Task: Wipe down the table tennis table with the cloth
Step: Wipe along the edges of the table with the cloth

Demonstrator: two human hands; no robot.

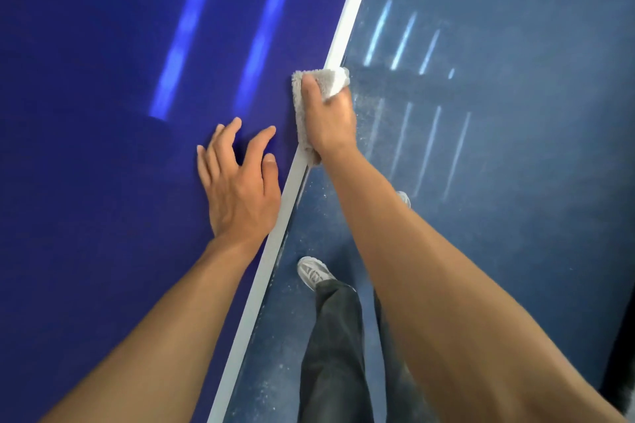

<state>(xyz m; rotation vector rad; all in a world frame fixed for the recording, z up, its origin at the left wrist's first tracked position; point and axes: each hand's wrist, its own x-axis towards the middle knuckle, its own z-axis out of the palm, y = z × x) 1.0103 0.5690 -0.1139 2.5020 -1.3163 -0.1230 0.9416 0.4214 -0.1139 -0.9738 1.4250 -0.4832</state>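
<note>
my right hand (330, 120) gripped the grey cloth (302, 103), fingers curled over it, pressing it on the table (86, 113) at its white edge (275, 247). just beside it my left hand (240, 182) rested flat, fingers spread.

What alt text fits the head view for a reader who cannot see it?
A person's right hand grips a fluffy grey cloth against the white edge of a dark blue table tennis table, while the left hand rests open on its top. A grey shoe stands on the blue floor.
</note>
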